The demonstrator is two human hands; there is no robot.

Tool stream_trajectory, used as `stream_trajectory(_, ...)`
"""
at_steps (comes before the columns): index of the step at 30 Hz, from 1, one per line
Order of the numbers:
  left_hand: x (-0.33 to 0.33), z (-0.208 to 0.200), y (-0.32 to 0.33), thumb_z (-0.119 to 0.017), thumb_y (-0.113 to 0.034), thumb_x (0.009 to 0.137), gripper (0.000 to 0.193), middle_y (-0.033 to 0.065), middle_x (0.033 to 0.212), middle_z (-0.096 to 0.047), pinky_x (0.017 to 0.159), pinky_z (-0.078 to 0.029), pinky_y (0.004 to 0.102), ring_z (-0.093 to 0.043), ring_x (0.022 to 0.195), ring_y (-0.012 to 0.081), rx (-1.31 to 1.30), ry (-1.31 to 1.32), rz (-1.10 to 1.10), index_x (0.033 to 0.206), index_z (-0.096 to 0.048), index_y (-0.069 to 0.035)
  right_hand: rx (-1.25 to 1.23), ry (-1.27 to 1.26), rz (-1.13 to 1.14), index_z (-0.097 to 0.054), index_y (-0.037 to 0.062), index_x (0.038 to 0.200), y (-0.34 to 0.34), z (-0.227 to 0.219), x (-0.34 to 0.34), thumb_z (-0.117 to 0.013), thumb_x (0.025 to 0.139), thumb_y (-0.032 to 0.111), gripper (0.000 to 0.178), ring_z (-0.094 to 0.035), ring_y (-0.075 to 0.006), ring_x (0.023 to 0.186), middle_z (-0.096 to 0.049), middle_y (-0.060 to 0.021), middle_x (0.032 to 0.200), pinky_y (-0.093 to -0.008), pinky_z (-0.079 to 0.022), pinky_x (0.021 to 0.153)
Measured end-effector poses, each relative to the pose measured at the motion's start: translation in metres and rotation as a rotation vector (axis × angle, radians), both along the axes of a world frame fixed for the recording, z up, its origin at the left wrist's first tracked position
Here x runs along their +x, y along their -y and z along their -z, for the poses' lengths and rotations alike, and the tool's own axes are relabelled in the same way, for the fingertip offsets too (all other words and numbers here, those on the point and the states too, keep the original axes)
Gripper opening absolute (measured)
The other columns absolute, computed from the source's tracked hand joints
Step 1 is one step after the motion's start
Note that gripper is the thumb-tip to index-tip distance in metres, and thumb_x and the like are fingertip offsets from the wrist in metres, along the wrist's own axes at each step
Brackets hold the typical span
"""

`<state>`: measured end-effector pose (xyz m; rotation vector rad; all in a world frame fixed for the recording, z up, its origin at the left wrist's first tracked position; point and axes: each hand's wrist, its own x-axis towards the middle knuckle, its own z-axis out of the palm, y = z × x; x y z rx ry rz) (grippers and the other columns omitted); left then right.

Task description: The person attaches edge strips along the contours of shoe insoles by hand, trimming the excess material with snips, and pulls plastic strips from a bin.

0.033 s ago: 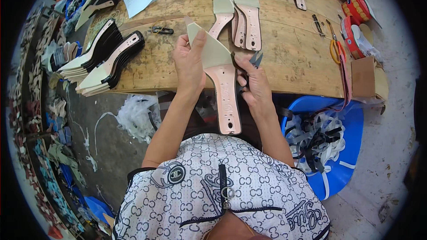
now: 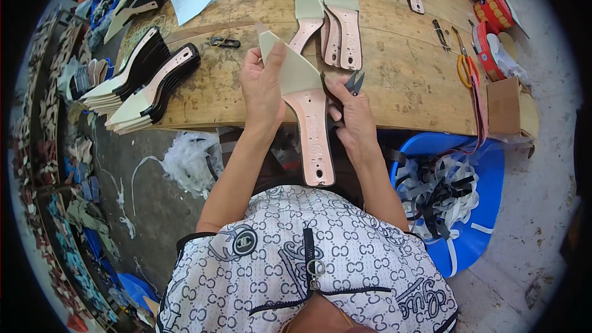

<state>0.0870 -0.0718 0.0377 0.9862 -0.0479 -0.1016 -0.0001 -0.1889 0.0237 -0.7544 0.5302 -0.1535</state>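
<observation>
I see the pink-and-pale-green shoe insole (image 2: 316,129) held over the near edge of the surface (image 2: 407,95). The left hand (image 2: 264,86) pinches its toe end; the right hand (image 2: 354,111) grips dark-bladed snips (image 2: 354,84) just beside it. Loose insoles (image 2: 343,28) lie beyond; black-edged insole stacks (image 2: 154,89) occupy the near left corner.

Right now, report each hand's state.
Left hand: closed, gripping the green-and-pink insole by its front part.
Right hand: closed around small snips, blades showing.
</observation>
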Motion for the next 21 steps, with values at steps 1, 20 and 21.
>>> stream_trajectory(1,0.000,0.000,0.000,-0.070,-0.022,0.086,0.029,0.0028,0.086,-0.060,0.068,-0.048,0.0220,-0.057,0.073,0.0066,0.006,0.004,0.005,0.097,-0.051,-0.003,-0.252,-0.035,-0.018,-0.061,0.0106,0.079,-0.001,-0.001,-0.002,-0.071,0.082,0.019,0.014,-0.048,-0.0080,0.045,-0.056,-0.0011,0.067,-0.0205,-0.030,0.037)
stream_trajectory(20,0.003,-0.093,-0.035,-0.078,-0.049,0.058,0.079,0.0114,0.093,-0.053,0.088,-0.037,0.0425,-0.052,0.093,0.0282,1.344,1.360,0.975,0.120,-0.054,-0.006,-0.813,-0.073,-0.835,-0.065,0.0042,0.086,0.052,-0.062,-0.020,-0.058,0.092,0.030,0.027,-0.045,-0.0067,0.051,-0.053,0.0027,0.062,-0.0245,-0.035,0.047)
stream_trajectory(21,0.010,-0.091,-0.048,-0.078,-0.049,0.058,0.079,0.0114,0.093,-0.053,0.088,-0.037,0.0425,-0.052,0.093,0.0282,1.348,1.357,0.973,0.120,-0.054,-0.006,-0.890,-0.082,-0.865,-0.067,0.0034,0.099,0.066,-0.073,-0.022,-0.059,0.091,0.033,0.031,-0.048,-0.0080,0.049,-0.056,0.0011,0.063,-0.0240,-0.039,0.048)
